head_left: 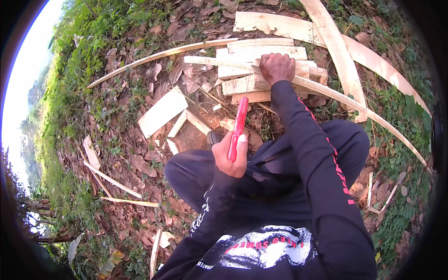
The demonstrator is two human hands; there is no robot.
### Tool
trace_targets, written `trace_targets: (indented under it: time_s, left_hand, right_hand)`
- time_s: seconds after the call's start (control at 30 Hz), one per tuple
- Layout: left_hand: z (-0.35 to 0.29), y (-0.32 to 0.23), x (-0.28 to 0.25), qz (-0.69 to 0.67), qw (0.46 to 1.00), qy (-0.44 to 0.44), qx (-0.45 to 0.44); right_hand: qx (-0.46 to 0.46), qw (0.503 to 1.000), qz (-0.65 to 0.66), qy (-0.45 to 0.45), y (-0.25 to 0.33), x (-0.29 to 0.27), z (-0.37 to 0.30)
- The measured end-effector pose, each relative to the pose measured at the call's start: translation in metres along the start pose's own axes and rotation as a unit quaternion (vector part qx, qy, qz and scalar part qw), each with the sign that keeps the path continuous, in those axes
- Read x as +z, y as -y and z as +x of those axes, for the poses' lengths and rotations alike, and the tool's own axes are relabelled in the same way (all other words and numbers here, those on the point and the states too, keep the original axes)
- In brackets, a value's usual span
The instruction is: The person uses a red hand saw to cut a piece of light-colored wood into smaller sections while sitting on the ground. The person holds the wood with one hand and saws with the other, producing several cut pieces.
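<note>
My left hand [223,152] is closed around the red handle [239,120] of a saw. Its thin blade [248,86] shows almost edge-on and points away from me, reaching a long narrow wooden strip [345,99]. The strip lies across a stack of short pale boards [238,87]. My right hand [277,69] is a fist over the strip, just right of the blade, pressing it onto the stack; the fingertips are hidden.
Beyond the stack lie a wide plank [280,25] and another plank [343,60] crossing it. A thin strip [154,56] curves off to the left. Board offcuts [163,112] and slivers [114,181] lie on leaf-covered ground. My bent legs [191,175] are close below the stack.
</note>
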State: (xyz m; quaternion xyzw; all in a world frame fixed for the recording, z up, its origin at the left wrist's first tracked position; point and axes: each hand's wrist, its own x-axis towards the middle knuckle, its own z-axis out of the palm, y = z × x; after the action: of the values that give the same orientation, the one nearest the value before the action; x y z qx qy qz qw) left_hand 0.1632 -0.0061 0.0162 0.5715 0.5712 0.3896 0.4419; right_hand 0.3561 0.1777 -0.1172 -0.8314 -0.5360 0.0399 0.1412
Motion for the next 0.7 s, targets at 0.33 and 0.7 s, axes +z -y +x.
trace_targets:
  time_s: [0.33, 0.7]
  left_hand:
    - [0.025, -0.003, 0.023, 0.042, 0.998, 0.005, 0.048]
    - [0.009, 0.007, -0.015, 0.027, 0.999, 0.015, 0.023]
  right_hand:
    - [-0.010, 1.000, 0.008, -0.023, -0.009, -0.001, 0.010]
    - [-0.042, 0.997, 0.016, -0.057, 0.010, 0.007, 0.002]
